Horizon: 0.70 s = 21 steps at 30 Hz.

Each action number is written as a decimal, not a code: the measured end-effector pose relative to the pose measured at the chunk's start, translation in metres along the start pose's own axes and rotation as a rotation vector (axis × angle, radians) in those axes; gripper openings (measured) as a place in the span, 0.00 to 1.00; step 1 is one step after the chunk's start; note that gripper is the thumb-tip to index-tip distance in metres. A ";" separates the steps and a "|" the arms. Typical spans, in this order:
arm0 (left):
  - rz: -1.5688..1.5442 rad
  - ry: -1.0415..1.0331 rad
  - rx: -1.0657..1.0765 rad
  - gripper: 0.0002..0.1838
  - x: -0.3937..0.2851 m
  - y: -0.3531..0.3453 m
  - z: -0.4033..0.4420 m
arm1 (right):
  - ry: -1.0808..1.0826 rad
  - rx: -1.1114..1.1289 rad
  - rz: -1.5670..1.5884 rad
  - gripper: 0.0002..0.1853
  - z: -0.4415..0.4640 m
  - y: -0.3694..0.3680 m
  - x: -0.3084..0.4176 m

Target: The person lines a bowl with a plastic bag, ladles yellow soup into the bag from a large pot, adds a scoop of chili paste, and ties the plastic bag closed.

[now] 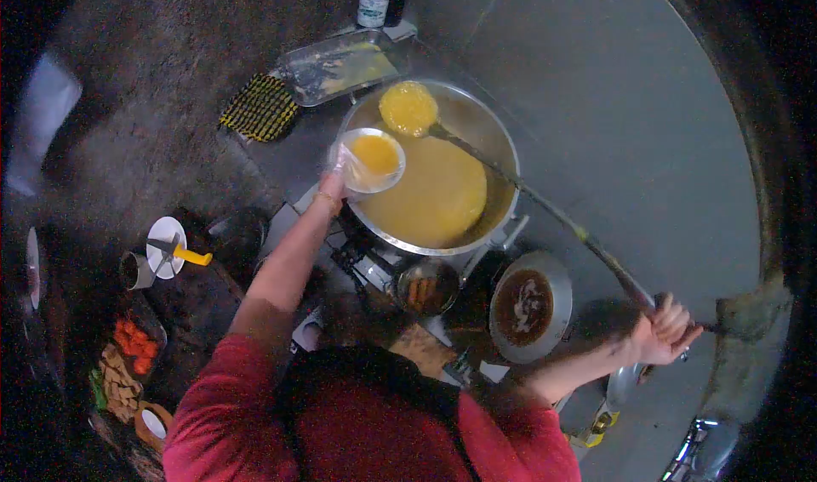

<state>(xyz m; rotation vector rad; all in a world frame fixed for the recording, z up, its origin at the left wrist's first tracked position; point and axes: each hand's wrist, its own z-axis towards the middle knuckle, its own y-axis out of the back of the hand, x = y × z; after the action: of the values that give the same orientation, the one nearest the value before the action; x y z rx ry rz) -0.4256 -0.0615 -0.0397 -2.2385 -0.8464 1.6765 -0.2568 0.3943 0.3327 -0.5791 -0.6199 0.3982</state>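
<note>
My left hand (335, 182), which seems wrapped in clear plastic, grips the near left side of a white bowl (397, 176) with yellow liquid in it. The bowl is over the left rim of a large metal pot (504, 133). My right hand (667, 329) is closed around the far end of a long-handled ladle (545, 205). Its round head, full of thick yellow liquid, hangs over the back of the pot, just beyond the bowl. More pale yellow soup (434, 197) lies in the pot below.
A pan of brown sauce (555, 316) and a small pot (425, 305) stand nearer me. Behind are a clear tray (311, 82), a yellow-black woven cloth (259, 108) and a bottle (372, 10). Yellow-handled scissors (191, 256) rest on a white plate (163, 229) at left.
</note>
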 end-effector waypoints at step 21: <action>-0.061 -0.156 0.127 0.28 -0.111 0.004 -0.149 | -0.919 -0.887 2.853 0.17 -0.053 -0.061 -0.166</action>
<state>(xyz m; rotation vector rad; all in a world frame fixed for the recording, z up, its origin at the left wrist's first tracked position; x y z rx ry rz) -0.3057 -0.1028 0.0966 -2.0005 -0.8090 1.8410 -0.3363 0.2427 0.2641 1.2307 0.1686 -2.1214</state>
